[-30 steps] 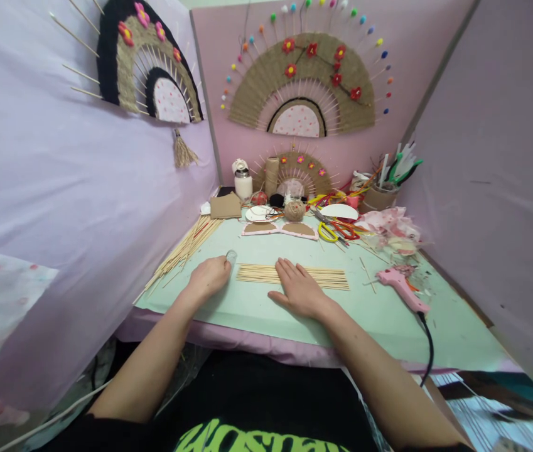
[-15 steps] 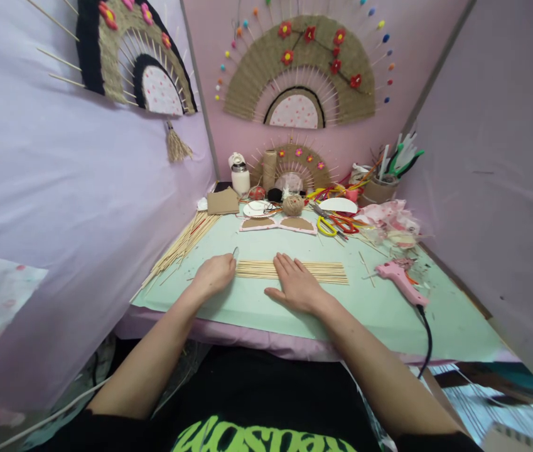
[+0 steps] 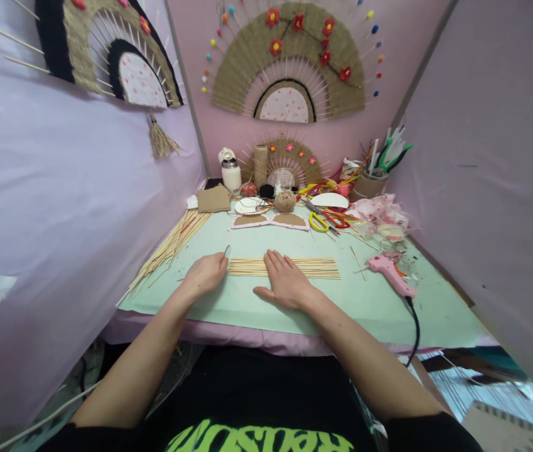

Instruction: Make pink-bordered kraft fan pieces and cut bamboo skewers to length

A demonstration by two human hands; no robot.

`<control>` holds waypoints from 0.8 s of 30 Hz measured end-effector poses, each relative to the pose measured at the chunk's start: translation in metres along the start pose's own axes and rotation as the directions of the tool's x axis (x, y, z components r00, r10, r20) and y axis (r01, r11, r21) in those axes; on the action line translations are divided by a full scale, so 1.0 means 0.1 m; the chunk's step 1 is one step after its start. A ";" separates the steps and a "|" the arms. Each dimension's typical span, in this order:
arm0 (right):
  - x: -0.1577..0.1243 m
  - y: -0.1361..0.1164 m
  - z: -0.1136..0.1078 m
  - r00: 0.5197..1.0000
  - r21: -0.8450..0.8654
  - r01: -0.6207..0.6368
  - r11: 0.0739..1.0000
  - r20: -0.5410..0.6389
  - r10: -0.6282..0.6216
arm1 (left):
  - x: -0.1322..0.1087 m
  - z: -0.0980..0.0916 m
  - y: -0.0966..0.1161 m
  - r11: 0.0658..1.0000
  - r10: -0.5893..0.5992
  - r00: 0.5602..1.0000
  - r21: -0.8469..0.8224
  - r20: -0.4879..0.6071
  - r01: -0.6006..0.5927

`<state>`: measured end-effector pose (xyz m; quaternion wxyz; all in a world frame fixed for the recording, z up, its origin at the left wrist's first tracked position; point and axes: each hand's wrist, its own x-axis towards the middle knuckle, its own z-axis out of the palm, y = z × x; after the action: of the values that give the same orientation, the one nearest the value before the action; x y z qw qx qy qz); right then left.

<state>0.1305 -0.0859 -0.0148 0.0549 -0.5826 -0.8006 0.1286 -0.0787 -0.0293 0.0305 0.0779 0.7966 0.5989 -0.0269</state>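
A flat row of thin wooden sticks [image 3: 313, 268] lies side by side on the pale green mat [image 3: 257, 304]. My right hand [image 3: 285, 282] rests flat on the middle of that row, fingers stretched out. My left hand [image 3: 204, 274] sits at the row's left end with fingers curled, pinching a small clear piece [image 3: 227, 252] that I cannot name. Both forearms reach in from the near edge of the table.
A loose bundle of long sticks [image 3: 172, 245] lies along the left edge. A pink glue gun [image 3: 388, 273] with a black cord lies at right. Twine ball [image 3: 285, 201], scissors [image 3: 323, 221], cardboard half-circles [image 3: 270, 220], a cup of tools [image 3: 370, 182] crowd the back. Fabric walls close three sides.
The head view has tilted and shifted slightly, so everything sits a little lower-left in frame. Both hands stay on the stick row; the left hand's clear piece has turned edge-on.
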 end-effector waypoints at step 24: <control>0.03 -0.03 0.03 1.000 -0.013 0.016 1.000 -0.005 -0.016 | -0.04 0.05 0.06 0.994 -0.113 0.992 -0.009 -0.052 0.113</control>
<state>0.1265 -0.0842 -0.0169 0.0543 -0.5768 -0.8060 0.1216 -0.0737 -0.0356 0.0267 0.0632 0.7616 0.6449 -0.0087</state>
